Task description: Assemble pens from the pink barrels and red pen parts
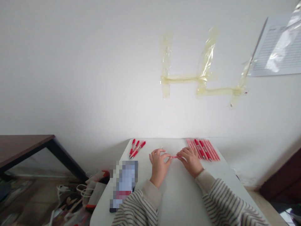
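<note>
A slim pink pen [175, 156] is held level between my two hands above the white table; only a short middle stretch of it shows. My left hand [160, 164] pinches the left end between thumb and forefinger, its other fingers curled. At the right end, the thumb and fingers of my right hand [191, 161] close on the pen and cover much of it. Just beyond my right hand lies a row of pink and red pens [208, 150], side by side. Several red and pink pens [136, 148] lie loosely at the table's far left corner.
On the left of the white table [181, 201] lies a phone-like device [125, 180], blurred out. The wall with yellowed tape [183, 80] stands behind the table. A dark-legged brown table [25, 146] and a heap of bags [94, 188] are at the left.
</note>
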